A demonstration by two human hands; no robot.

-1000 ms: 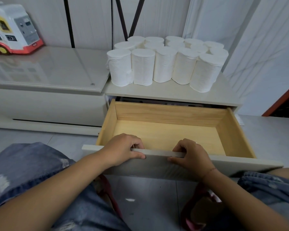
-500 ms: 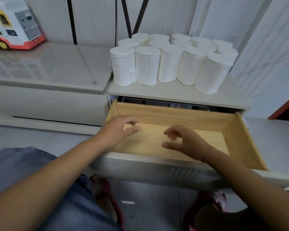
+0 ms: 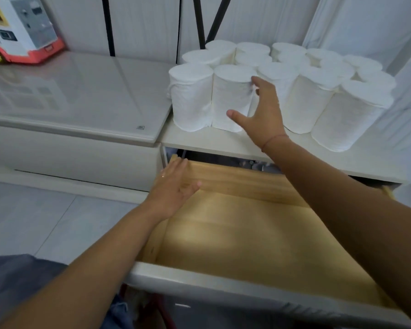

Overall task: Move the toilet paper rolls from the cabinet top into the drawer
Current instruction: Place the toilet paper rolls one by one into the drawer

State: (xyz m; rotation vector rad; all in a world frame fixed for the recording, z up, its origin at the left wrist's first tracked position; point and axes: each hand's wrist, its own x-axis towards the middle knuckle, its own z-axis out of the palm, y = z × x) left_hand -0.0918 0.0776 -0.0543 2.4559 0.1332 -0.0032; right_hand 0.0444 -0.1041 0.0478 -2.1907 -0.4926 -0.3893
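Far to my left a toy bus sits at the back of a low glass-topped unit, and my denim knee fills the bottom corner.

My left hand hovers over the back left corner of the drawer, which is pulled well out below the cabinet top, its pale wooden floor showing. The fingers are straight and close together and the thumb is a little out. They hold nothing, and their tips reach the drawer's back wall just under the cabinet's front edge. The nearest roll is above and to the right of this hand, well apart from it.

The toilet paper rolls stand upright on the cabinet top, packed side by side in rows. The front-left roll touches the second front roll.

My right hand is up at that second roll, spread wide. My thumb lies across its lower front, and my fingertips are at its upper right edge, in the gap beside the third roll. The hand brackets the roll's right side but has not closed round it, and I cannot tell whether skin meets paper. A red thread circles that wrist. The other rolls run on to the right of my hand, the last front one leaning slightly outward.
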